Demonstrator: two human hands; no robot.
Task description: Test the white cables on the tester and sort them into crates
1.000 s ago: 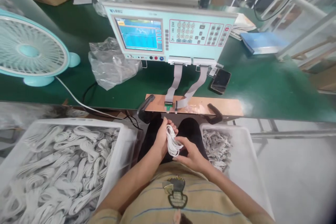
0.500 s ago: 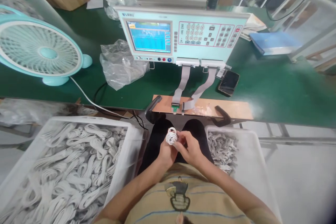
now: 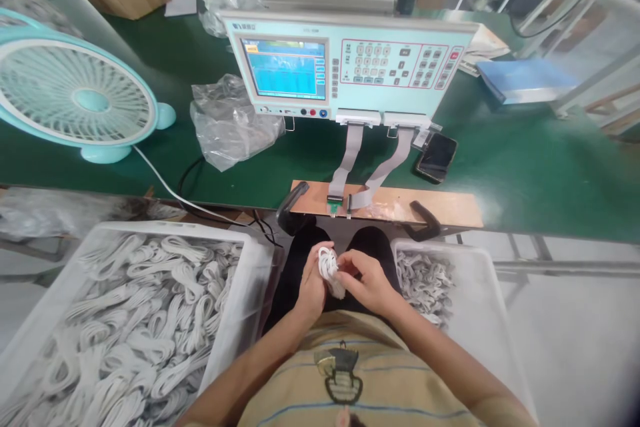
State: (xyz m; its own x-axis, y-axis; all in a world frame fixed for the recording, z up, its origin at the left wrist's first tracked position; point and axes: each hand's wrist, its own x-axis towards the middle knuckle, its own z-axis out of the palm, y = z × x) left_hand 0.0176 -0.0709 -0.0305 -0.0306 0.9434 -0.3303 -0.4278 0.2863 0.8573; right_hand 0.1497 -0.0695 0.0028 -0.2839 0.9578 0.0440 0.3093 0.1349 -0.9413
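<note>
A coiled white cable point(image 3: 329, 263) is held above my lap, its loops bunched toward the table. My left hand point(image 3: 313, 288) wraps round the bundle from the left. From the right, my right hand point(image 3: 367, 279) has its thumb and fingers closed at the side of the coil; it seems to pinch a part of the cable, though the fingertips partly hide it. Beyond the hands, two grey ribbon cables point(image 3: 345, 170) run from the tester point(image 3: 400, 93) to small connectors on a copper-coloured board point(image 3: 450, 209) at the table's edge.
To my left stands a white bin point(image 3: 227, 320) full of coiled cables; another bin point(image 3: 480, 300) with cables is at my right. Black clamps point(image 3: 291, 208) grip the board. A fan point(image 3: 90, 100), a plastic bag point(image 3: 225, 123), a phone point(image 3: 436, 158) and a blue box point(image 3: 527, 80) rest on the green table.
The coil has turned in my hands, so more of its length shows below the loops. My left hand has shifted slightly left, with its fingers now along the coil's far side.
</note>
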